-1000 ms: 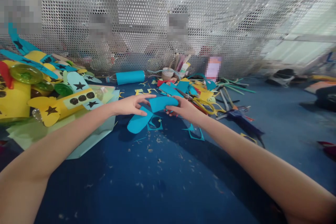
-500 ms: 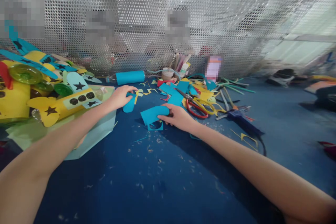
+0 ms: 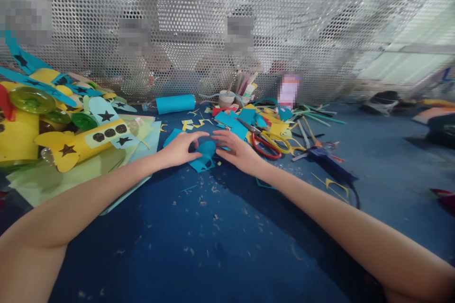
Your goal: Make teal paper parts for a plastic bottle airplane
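Between my two hands is a small rounded piece of blue paper (image 3: 208, 149), slightly blurred. My left hand (image 3: 179, 149) is curled, its thumb tip at the paper's left edge and its fingers arched above. Just to the right, my right hand (image 3: 237, 152) has its fingers stretched out and thumb apart, close to the paper's right edge. Below the rounded piece, a blue paper offcut (image 3: 199, 166) with a cut-out lies on the table. More blue paper (image 3: 173, 136) shows behind my left hand.
Red-handled scissors (image 3: 266, 147) and yellow-handled scissors (image 3: 279, 142) lie by coloured scraps at right. A glue gun (image 3: 332, 163) with a cord is farther right. A blue-wrapped bottle (image 3: 176, 103) lies behind. Yellow paper planes (image 3: 78, 149) and pale sheets (image 3: 71, 182) fill the left.
My left hand has moved right, towards my right hand. My right hand has opened from its grip on the blue offcut, which now sits lower and flatter.
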The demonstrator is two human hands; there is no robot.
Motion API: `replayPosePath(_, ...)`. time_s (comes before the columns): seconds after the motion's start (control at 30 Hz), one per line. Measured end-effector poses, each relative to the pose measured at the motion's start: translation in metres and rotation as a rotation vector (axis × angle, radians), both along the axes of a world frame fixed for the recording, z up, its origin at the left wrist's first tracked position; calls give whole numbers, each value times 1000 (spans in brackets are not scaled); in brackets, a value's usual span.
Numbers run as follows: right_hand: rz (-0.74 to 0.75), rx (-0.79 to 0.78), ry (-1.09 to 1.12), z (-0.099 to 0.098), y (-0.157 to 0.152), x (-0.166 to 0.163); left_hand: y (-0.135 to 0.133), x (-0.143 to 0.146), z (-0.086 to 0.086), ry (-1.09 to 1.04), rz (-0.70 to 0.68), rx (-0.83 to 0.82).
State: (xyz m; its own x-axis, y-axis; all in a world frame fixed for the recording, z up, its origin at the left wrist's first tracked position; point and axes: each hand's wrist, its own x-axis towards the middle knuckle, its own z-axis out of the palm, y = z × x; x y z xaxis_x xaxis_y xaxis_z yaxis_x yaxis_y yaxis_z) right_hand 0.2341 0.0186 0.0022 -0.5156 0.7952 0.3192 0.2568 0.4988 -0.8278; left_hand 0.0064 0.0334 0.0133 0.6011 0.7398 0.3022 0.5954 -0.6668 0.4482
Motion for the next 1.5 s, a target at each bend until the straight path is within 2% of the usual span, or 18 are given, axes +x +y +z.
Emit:
replayPosePath(0.07,-165,125,-114,1,3,5,5,-4,2,-64,45,-65)
replayPosePath(0.13,-332,318,-342,2,7,11,11,-11,6,-111,124,-79)
replayPosePath(0.23,-488,543,-713,0,12,19,20,-24,9,-22,279,32)
replayPosePath(0.37,-533,505,-947,-1,12,20,26,-38,3,208,442,283)
replayPosePath(0.47,-545,466,-979,3,8,16,26,-39,0,221,490,393)
replayPosePath(0.63,-566,438,-1019,9,4,13,17,-23,5,102,381,475)
replayPosePath(0.7,-596,488,-1020,10,5,13,10,-15,7,51,330,466)
replayPosePath(0.8,-626,640,-912,13,3,12,-1,-4,10,-63,246,342)
replayPosePath(0.83,-620,689,-853,15,1,11,-4,0,10,-121,218,246)
replayPosePath(0.9,-544,782,-727,19,-7,8,-7,5,12,-289,180,-76)
replayPosePath(0.97,-345,902,-615,23,-18,4,-8,10,12,-511,150,-508)
replayPosePath(1.03,-73,1037,-543,25,-30,0,-9,14,11,-695,121,-886)
replayPosePath(1.1,164,1137,-509,25,-41,-6,-11,17,11,-799,102,-1085)
replayPosePath(1.2,314,1132,-505,21,-49,-12,-16,19,12,-912,105,-1087)
replayPosePath(1.3,309,1024,-481,19,-48,-15,-19,18,13,-962,88,-1018)
replayPosePath(1.4,306,959,-464,18,-41,-14,-17,16,11,-946,69,-1014)
replayPosePath(1.5,243,914,-477,17,-35,-12,-13,13,4,-937,82,-997)
